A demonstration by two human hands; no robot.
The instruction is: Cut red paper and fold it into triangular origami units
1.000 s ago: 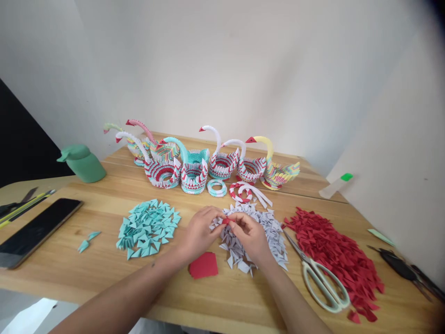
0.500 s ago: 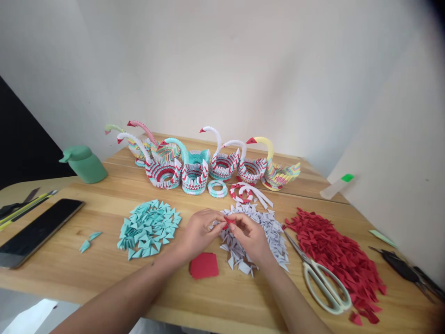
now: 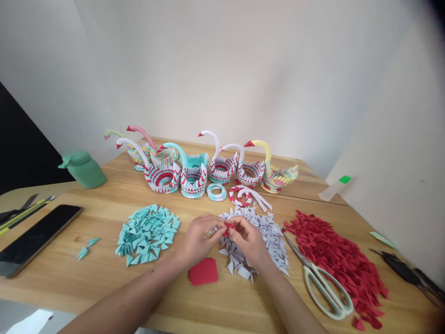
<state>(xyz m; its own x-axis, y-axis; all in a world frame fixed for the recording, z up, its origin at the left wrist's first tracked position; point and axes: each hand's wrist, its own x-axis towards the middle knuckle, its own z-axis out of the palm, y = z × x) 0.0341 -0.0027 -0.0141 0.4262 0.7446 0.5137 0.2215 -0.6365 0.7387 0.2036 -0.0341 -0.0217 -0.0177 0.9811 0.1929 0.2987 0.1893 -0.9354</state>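
Between both hands (image 3: 222,237), red paper (image 3: 229,228) sits half-hidden

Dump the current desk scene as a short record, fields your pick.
left hand: fingers pinching red paper
right hand: fingers on the same red paper
below hands: red sheets, flat on table
piles, left to right: teal pile, white pile, red pile
scissors: lying beside red pile
far side: paper swans, paper rings in front
left side: phone, green jug
held piece's exact shape: cannot tell, fingers cover it
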